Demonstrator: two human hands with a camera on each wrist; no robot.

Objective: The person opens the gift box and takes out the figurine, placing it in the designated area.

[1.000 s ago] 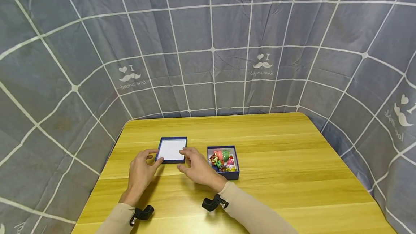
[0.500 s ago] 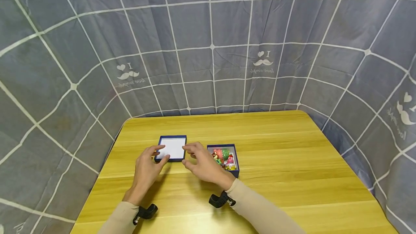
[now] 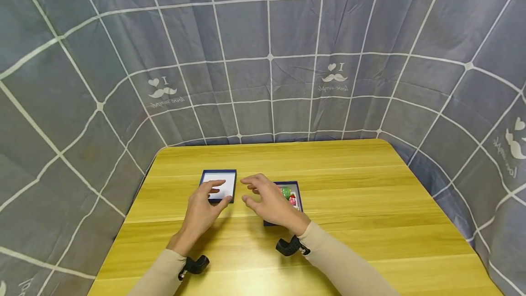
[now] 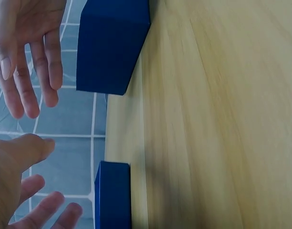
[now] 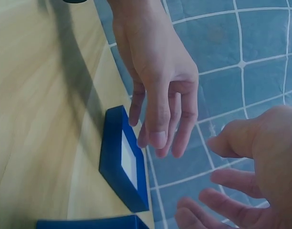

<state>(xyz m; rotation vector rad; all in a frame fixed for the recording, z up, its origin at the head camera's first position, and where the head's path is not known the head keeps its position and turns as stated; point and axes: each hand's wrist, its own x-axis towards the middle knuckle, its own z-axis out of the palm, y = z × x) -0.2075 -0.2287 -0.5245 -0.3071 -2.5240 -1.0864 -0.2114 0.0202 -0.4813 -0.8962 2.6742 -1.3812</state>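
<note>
A shallow dark-blue box lid with a white inside lies hollow side up on the table. My left hand hovers over its near right part, fingers relaxed, holding nothing. To the right stands a deeper blue box with small toy figures in it, green and pink ones showing. My right hand is raised over this box's left side and hides much of it. Its fingers are loosely bent with nothing between them. Both palms face each other in the left wrist view, above the level of the boxes.
A yellow wood-grain table carries both boxes. Grey curtain with white grid lines encloses the table's back and sides. Each wrist wears a black camera mount.
Both hands have shifted right, away from the lid's sides. The right hand now covers more of the toy box. Lid and box stay in place.
</note>
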